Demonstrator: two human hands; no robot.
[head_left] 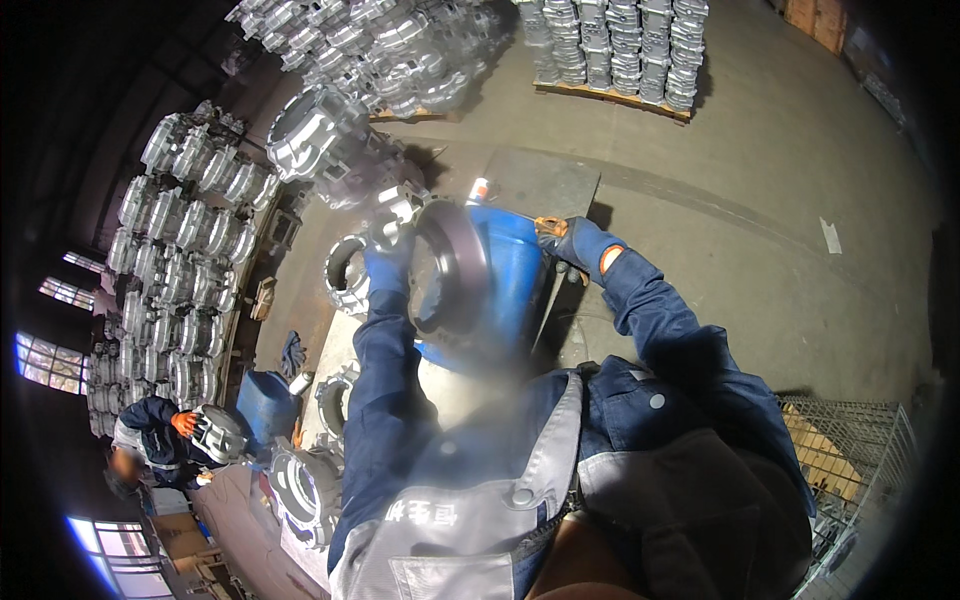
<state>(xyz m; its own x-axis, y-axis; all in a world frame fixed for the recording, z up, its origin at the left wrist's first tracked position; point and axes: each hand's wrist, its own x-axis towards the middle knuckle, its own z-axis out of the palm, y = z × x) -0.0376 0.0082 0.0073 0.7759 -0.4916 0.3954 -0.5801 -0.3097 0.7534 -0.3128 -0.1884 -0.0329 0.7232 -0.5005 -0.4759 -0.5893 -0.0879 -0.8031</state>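
Observation:
My left hand [388, 268], in a blue glove, reaches forward and grips the rim of a ring-shaped cast metal housing [462, 262]. The housing stands tilted against a blue plastic barrel [512, 262], and a smear on the lens blurs part of it. My right hand [582, 246], in a blue and dark glove, is closed round a thin tool with an orange handle [549, 228] at the barrel's right side. Its shaft points left over the barrel's top. A small white bottle with a red band [480, 190] stands just beyond the barrel.
Other castings [347, 272] lie left of my arm, one more [305, 490] nearer. Large housings [320, 140] stand ahead. Stacked castings [180, 250] line the left; pallet stacks [620, 45] stand at the back. A co-worker [160, 440] handles a casting at lower left. A wire cage [850, 460] stands right.

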